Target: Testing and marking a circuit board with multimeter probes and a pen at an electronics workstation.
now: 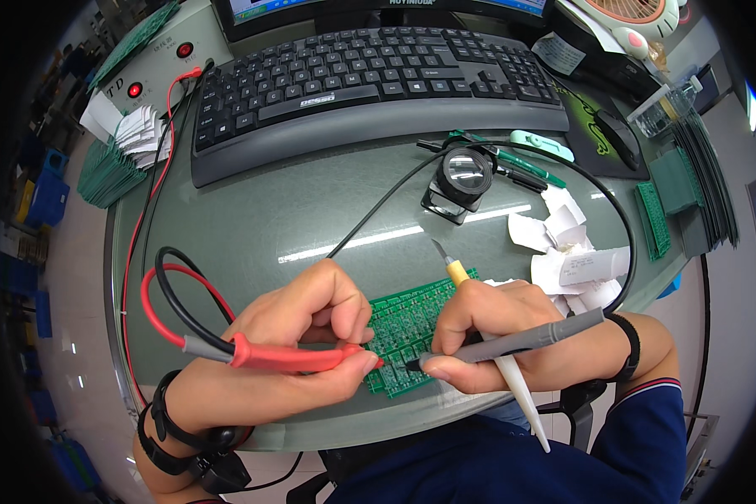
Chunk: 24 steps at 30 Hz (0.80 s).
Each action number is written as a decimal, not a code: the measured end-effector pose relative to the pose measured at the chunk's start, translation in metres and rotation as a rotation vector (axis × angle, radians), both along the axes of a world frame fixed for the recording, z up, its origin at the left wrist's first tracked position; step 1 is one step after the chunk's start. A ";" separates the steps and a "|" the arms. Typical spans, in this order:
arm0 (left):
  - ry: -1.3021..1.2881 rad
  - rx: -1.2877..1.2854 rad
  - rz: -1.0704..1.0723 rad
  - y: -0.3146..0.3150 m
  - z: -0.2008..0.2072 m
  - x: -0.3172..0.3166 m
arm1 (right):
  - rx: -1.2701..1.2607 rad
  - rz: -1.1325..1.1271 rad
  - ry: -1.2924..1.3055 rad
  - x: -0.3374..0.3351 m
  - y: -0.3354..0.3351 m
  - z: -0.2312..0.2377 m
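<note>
A green circuit board panel (399, 315), covered in rows of small parts, lies near the front edge of the table. My left hand (290, 311) is closed around a red test probe (286, 358), its tip at the board's lower left part. From the other side, my right hand (504, 315) grips a grey test probe (546, 338) whose black tip is over the board, near the red one. Tucked in the same hand is a slim knife (457, 271) with a pointed blade and pale tapered handle. Whether the tips touch the board, I cannot tell.
Beyond the board stands a black magnifier loupe (462, 176), beside pens and a mint cutter (542, 145). Crumpled paper (575, 260) lies right. A keyboard (370, 84) spans the back. Stacked boards (109, 172) stand left, near red and black leads; a cable loops right.
</note>
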<state>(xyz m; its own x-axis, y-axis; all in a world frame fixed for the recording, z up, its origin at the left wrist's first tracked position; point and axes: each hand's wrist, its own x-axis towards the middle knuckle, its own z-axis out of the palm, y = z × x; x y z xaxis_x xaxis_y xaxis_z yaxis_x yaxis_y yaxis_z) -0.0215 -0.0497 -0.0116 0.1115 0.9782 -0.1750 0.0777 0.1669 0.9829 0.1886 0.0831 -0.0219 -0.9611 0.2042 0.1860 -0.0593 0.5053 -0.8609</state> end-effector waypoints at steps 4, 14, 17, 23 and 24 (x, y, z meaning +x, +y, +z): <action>0.032 -0.008 -0.006 0.000 0.001 0.000 | 0.000 0.005 -0.028 0.001 0.001 0.001; -0.206 -0.037 0.034 0.000 -0.007 -0.003 | -0.276 -0.064 -0.003 0.002 0.000 -0.004; -0.293 -0.056 0.049 0.001 -0.007 -0.005 | -0.241 -0.062 0.002 0.000 0.001 -0.004; -0.226 -0.032 0.019 0.000 -0.008 -0.004 | -0.237 -0.028 -0.074 0.002 0.001 0.001; -0.208 -0.020 0.011 0.000 -0.008 -0.005 | -0.213 -0.034 -0.060 0.002 0.001 0.000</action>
<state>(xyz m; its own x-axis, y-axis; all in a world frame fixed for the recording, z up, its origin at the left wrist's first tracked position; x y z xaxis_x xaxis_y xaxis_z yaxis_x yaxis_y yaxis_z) -0.0261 -0.0496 -0.0197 0.1367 0.9762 -0.1685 -0.1285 0.1862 0.9741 0.1904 0.0838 -0.0220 -0.9611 0.2649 0.0778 0.0092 0.3124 -0.9499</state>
